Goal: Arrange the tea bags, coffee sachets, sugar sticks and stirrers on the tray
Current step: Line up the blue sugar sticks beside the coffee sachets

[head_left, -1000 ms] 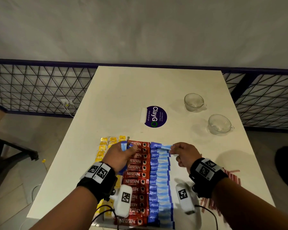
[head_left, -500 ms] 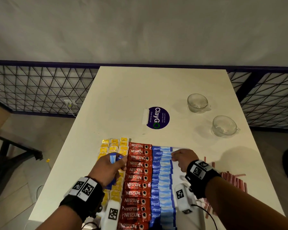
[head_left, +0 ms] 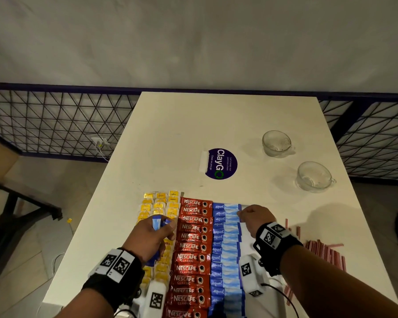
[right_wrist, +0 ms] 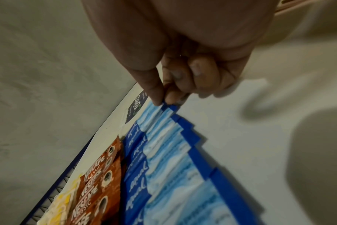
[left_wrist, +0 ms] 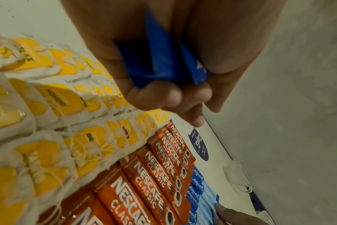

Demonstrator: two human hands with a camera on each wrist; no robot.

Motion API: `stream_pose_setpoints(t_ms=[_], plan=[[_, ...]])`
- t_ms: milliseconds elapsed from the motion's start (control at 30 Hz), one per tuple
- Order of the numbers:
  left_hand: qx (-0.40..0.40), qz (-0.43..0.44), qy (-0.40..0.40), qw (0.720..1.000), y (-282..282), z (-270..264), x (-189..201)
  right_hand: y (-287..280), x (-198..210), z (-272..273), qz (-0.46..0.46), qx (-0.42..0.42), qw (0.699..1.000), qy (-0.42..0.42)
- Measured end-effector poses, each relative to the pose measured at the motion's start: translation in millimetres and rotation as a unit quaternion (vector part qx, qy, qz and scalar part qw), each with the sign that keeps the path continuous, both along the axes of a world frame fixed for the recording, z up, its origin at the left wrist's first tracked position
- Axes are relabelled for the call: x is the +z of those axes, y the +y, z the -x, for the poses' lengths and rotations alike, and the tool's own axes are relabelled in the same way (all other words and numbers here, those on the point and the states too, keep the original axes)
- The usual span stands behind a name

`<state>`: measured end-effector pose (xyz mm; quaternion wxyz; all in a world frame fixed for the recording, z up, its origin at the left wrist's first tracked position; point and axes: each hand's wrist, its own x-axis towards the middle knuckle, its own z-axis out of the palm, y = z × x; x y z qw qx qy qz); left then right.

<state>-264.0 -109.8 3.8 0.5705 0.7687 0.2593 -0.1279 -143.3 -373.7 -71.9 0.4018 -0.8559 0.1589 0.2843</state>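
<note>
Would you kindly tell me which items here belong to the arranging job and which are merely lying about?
Part of the job:
tea bags
coffee sachets
sugar sticks
stirrers
tray

Lying about:
two glass cups
ClayGo sticker

This is looking like an office pantry or break area. A round purple sticker [head_left: 221, 164] on the pale bench [head_left: 193, 125] is reading "ClayGO" and asking people to keep pantries clean. Rows of tea bags [head_left: 159, 203], Nescafé coffee sachets [head_left: 191, 246] and blue sugar sticks [head_left: 225, 246] are lying beside two glass cups [head_left: 276, 143], with a purple wire-mesh railing [head_left: 55, 125] running behind.
</note>
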Motion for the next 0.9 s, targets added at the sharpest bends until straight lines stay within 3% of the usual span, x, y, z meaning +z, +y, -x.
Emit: stream_pose_setpoints(t_ms=[467, 600, 667, 767, 900], plan=[[0.0, 0.001, 0.005, 1.0, -1.0, 3.1, -3.5, 0.1, -0.7, 1.5, 0.013, -0.018, 1.0, -0.002], [-0.003, 0.02, 0.019, 1.0, -4.1, 2.2, 1.2, 4.5, 33.4, 8.4, 0.062, -0.006, 0.994, -0.09], [-0.047, -0.008, 0.01, 0.999, -8.1, -1.8, 5.2, 18.2, 60.7, 15.7, 0.026, 0.064, 0.988, -0.137], [-0.129, -0.063, -0.021, 0.989, -21.4, -12.0, 10.9, 48.8, 91.3, 31.4, -0.135, 0.184, 0.965, -0.131], [-0.231, -0.131, -0.046, 0.963, -43.3, -24.6, 23.5, 70.7, 100.5, 43.0, -0.219, 0.237, 0.934, -0.155]])
